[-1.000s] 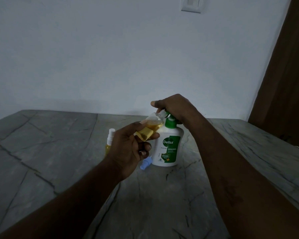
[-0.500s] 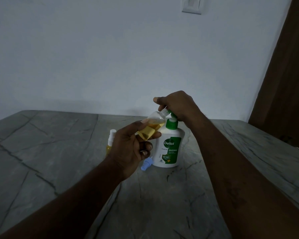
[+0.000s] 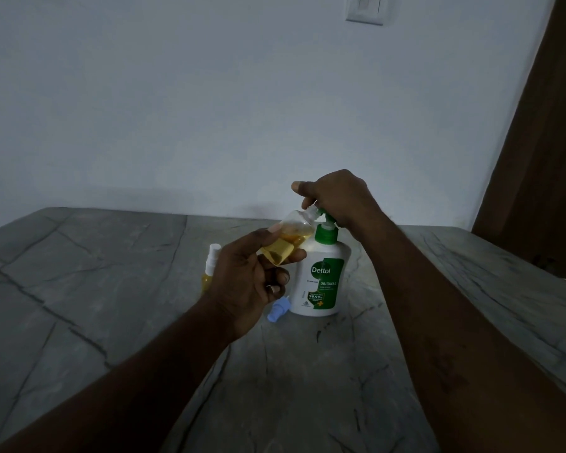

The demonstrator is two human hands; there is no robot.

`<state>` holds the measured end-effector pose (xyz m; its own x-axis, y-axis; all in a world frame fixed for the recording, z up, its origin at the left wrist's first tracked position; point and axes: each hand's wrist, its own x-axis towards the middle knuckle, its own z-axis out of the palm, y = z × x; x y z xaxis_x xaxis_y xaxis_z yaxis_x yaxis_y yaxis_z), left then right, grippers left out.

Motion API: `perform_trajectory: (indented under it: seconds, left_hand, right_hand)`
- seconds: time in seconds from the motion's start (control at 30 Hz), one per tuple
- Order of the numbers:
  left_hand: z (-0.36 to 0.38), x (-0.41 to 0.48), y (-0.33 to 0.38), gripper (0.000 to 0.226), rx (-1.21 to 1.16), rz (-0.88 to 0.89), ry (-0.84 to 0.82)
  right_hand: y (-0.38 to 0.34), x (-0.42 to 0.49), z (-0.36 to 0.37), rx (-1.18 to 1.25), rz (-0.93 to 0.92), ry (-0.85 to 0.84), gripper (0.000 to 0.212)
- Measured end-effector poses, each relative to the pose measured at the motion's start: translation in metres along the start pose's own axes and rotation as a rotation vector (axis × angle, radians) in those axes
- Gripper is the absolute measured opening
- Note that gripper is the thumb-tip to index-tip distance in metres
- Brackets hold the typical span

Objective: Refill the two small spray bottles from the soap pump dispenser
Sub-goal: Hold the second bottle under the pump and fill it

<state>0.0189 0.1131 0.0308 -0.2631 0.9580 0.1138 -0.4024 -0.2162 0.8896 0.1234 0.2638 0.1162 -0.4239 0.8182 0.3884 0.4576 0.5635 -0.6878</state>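
Observation:
A white Dettol soap dispenser (image 3: 321,282) with a green pump head stands on the grey stone table (image 3: 111,289). My right hand (image 3: 337,197) covers the pump head and grips it from above. My left hand (image 3: 245,282) holds a small clear spray bottle (image 3: 291,238), uncapped and tilted, with its open neck up against the green spout. Yellow liquid fills its lower part. A second small spray bottle (image 3: 211,266) with a white cap and yellow contents stands behind my left hand, mostly hidden.
A blue spray cap (image 3: 279,309) lies on the table just left of the dispenser's base. A pale wall rises behind the table, with a switch plate (image 3: 365,9) high up. A brown door (image 3: 546,142) is at the right.
My right hand and the green pump head have risen slightly. The tilted bottle in my left hand has stayed at the spout.

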Motion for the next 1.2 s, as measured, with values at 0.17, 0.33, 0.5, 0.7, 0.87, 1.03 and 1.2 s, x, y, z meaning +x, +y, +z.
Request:
perform_trajectory:
  seconds: [0.17, 0.33, 0.5, 0.7, 0.87, 1.03, 1.2]
  left_hand:
    - [0.0008, 0.0003, 0.0006, 0.051, 0.001, 0.007, -0.005]
    - [0.0009, 0.0006, 0.0006, 0.053, 0.010, 0.008, -0.013]
    - [-0.0010, 0.0013, -0.0018, 0.056, 0.023, 0.001, 0.002]
    - [-0.0019, 0.0021, -0.0023, 0.060, 0.022, 0.003, 0.008]
    - [-0.0002, 0.0010, -0.0010, 0.058, 0.015, 0.013, 0.002]
    - [0.0010, -0.0005, 0.0006, 0.055, 0.014, 0.023, 0.001]
    - [0.0000, -0.0006, 0.0013, 0.057, 0.009, 0.036, -0.008]
  right_hand:
    - [-0.0013, 0.0002, -0.0015, 0.003, -0.009, 0.000, 0.041]
    - [0.0002, 0.0003, -0.0010, 0.044, 0.029, -0.033, 0.040]
    - [0.0046, 0.0021, 0.0041, 0.081, 0.112, -0.103, 0.044]
    - [0.0037, -0.0009, 0.0027, 0.074, 0.082, -0.065, 0.041]
    - [-0.0021, -0.0033, -0.0020, 0.015, 0.012, -0.016, 0.042]
    - [-0.0031, -0.0037, -0.0015, 0.017, 0.002, 0.005, 0.041]
    - [-0.0024, -0.0027, -0.0009, 0.033, 0.031, -0.004, 0.040]
